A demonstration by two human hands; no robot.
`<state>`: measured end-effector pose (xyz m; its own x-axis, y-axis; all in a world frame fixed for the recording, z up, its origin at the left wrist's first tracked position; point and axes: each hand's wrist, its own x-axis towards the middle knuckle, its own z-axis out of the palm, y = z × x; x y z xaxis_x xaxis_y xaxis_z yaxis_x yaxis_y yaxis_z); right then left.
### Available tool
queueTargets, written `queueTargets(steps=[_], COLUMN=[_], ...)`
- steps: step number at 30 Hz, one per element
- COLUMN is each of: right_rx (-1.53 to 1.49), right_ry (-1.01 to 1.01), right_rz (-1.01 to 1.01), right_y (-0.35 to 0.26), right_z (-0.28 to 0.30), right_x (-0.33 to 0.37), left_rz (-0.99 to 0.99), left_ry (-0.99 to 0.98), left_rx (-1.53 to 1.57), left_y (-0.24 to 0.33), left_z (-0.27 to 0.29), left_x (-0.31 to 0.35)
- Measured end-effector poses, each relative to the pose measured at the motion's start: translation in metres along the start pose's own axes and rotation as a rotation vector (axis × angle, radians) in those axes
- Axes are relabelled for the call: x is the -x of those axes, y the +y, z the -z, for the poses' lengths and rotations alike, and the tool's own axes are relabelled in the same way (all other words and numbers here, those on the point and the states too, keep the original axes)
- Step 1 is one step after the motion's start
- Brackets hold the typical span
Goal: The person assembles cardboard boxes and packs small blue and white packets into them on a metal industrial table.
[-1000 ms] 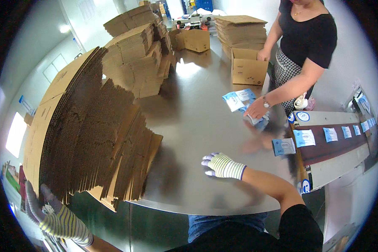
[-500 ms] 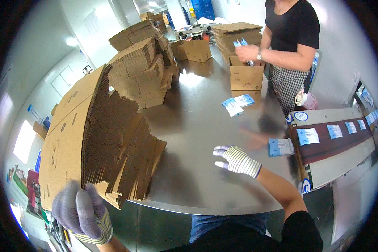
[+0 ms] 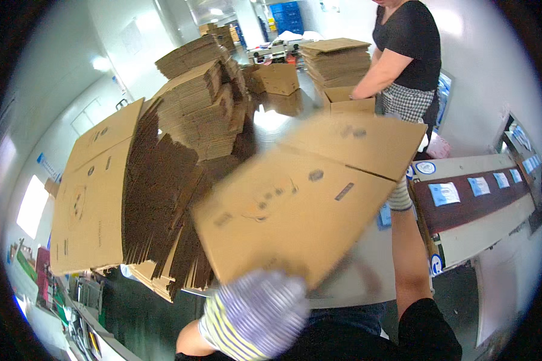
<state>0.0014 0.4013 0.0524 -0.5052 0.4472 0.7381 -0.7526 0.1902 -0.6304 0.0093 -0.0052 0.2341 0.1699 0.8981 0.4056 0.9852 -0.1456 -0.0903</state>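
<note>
A flattened cardboard box (image 3: pixel 295 198), tilted and blurred by motion, is held up over the table in front of me. My left hand (image 3: pixel 256 316), in a striped glove with purplish fingers, is closed on its near edge. At the right edge, my right hand (image 3: pixel 400 197) reaches behind the cardboard in the same kind of glove; its fingers are mostly hidden, so its grip cannot be made out. To the left, a leaning stack of flattened boxes (image 3: pixel 96 192) stands on the table's edge.
More flattened boxes (image 3: pixel 202 108) are piled beyond the stack. Across the metal table (image 3: pixel 361 271), a co-worker (image 3: pixel 406 54) reaches into an open carton (image 3: pixel 349 102). On the right, a conveyor belt (image 3: pixel 457 213) carries several blue-and-white packets (image 3: pixel 444 194). One packet (image 3: pixel 384 216) shows partly beside my right forearm.
My left hand has brought a flattened box from the left stack to the right, across my front. My right hand has moved right, behind it. The co-worker's hands have gone down into the carton.
</note>
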Motion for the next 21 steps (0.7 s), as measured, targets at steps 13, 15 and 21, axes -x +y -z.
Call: queueTargets(steps=[13,15,21], right_rx=[0.518,0.483,0.469], right_ry=[-0.039,-0.017,0.211], right_rz=[-0.239,-0.319,-0.398], right_y=[-0.035,-0.042,-0.023], right_z=[-0.085,-0.095,-0.108], right_x=[0.054,0.053,0.061], left_rz=[1.431,1.352,1.052], left_ry=[1.108,1.174,1.017], left_rx=[0.518,0.46,0.315], left_y=[-0.108,-0.111,-0.098], left_z=[-0.159,-0.156,-0.129], left_x=[0.085,0.089,0.082])
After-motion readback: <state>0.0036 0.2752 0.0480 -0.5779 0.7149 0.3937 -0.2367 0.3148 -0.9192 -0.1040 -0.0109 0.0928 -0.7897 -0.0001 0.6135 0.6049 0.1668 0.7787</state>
